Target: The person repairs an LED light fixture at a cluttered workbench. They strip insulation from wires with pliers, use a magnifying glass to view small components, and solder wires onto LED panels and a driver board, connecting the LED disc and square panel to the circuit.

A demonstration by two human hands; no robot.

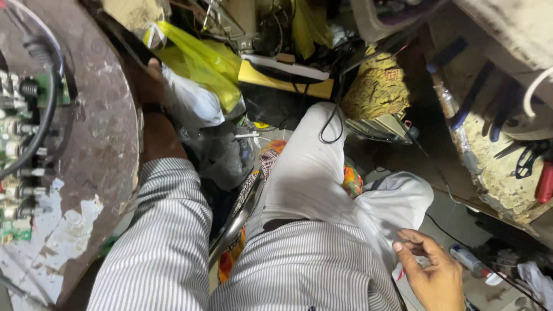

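Yellow plastic bag, crinkled and glossy, lies beside the round bench | left hand reaches past the worn bench edge toward it, fingers hidden, grip cannot be told | right hand half-curled, holding nothing, beside white trousers | green circuit board with black cable on bench.

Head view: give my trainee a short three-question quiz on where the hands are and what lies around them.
1. True or false: the right hand grips a tool.
2. The left hand reaches beside which item? A) yellow plastic bag B) red-handled tool C) white tube
3. Which surface carries the green circuit board?

Key:
1. False; its fingers are loosely curled near the white trousers, holding nothing.
2. A
3. The round worn table, left side.
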